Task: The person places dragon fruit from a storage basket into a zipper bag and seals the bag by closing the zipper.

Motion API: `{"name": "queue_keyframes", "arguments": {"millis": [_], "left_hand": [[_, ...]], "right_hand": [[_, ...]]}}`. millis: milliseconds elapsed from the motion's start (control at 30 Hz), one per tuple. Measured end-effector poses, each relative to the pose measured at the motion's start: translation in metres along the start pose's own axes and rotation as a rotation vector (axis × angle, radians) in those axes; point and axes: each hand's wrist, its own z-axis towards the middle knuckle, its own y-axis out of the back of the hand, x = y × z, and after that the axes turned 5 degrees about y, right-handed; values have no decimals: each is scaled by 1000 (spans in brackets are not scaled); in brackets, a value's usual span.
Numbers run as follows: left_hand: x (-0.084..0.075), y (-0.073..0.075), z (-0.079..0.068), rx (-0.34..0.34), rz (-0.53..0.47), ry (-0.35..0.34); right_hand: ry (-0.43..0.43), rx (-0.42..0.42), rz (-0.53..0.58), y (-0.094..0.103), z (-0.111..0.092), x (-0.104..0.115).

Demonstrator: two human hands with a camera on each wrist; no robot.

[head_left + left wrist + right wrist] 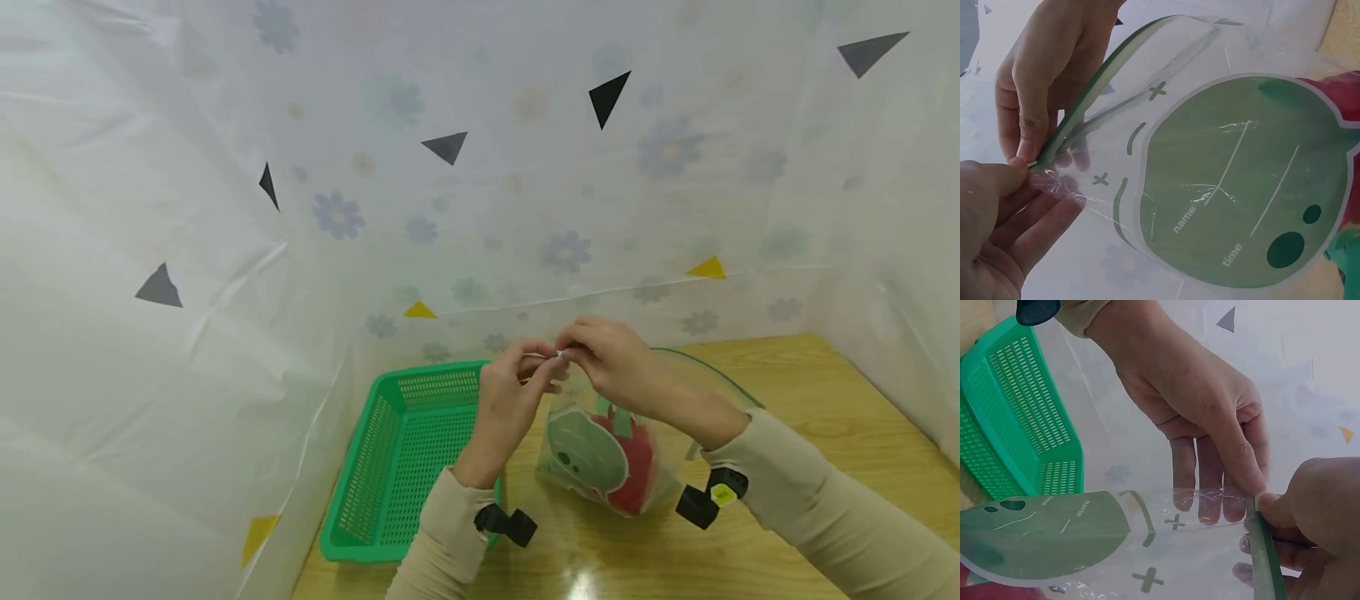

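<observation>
A clear zip bag [588,454] with a green printed shape stands on the table, its top edge pulled up. Both hands meet at one end of its green zip strip [1097,81]. My left hand [510,396] pinches the corner between thumb and fingers, some of its fingers showing through the clear film in the right wrist view. Close against it, my right hand [626,371] pinches the strip by the same end. A small white piece [558,355] shows between the fingertips. Inside the bag lies something red [637,467], partly hidden by the print.
A green plastic basket [360,467] with slotted walls stands left of the bag, behind my left forearm. The wooden table [810,400] extends to the right. White sheeting [487,217] with flowers and taped triangles encloses the back and sides.
</observation>
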Motion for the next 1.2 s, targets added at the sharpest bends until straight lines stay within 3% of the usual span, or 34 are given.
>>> {"name": "queue_keyframes", "arguments": {"millis": [333,500,1200], "left_hand": [[1,-2,-1,-31,35,-66],[0,-4,0,-54,119,-141],[-7,-2,6,-40,353,-259]], "right_hand": [[17,-36,-1,-1,-6,0],[16,-49,-15,-2,-9,1],[-126,-34,-12,2,-14,11]]}}
